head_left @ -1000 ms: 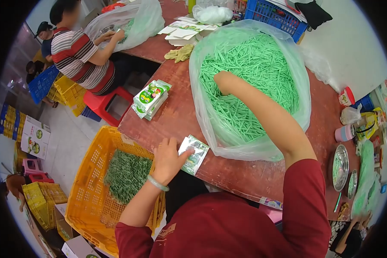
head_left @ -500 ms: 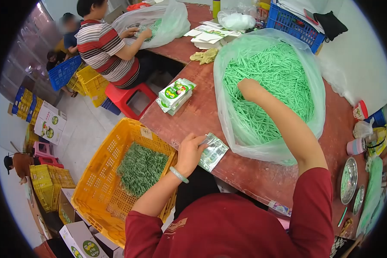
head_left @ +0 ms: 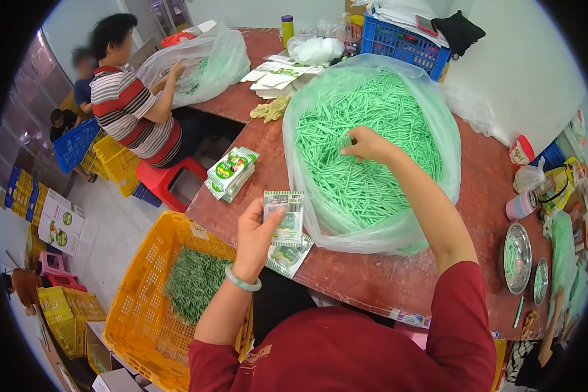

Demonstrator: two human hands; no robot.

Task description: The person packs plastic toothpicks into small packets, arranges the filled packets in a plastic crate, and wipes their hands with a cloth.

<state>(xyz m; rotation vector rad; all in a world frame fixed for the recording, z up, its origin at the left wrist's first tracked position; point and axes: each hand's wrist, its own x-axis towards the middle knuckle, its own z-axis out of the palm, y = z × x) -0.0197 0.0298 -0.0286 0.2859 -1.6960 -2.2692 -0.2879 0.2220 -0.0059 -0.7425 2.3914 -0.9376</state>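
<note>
My left hand (head_left: 256, 236) pinches a small clear-and-green packet (head_left: 285, 215) upright above the table's front edge. More packets (head_left: 287, 256) lie flat just under it. My right hand (head_left: 367, 145) is over a large clear bag (head_left: 307, 189) full of thin green sticks (head_left: 379, 189), its thumb and fingers closed around a few sticks. A small stack of green-and-white packets (head_left: 232, 171) rests on the red table (head_left: 346, 268), left of the bag.
An orange basket (head_left: 130, 300) with dark green pieces stands at the table's left. A co-worker in a striped shirt (head_left: 127, 108) sits beyond it. Behind the bag are cartons (head_left: 277, 77), a glove (head_left: 270, 110) and a blue crate (head_left: 398, 47). Metal bowls (head_left: 517, 258) sit at right.
My left hand has lifted a packet from those on the table edge. My right hand has risen out of the sticks, its fingers now showing. The whole view has shifted.
</note>
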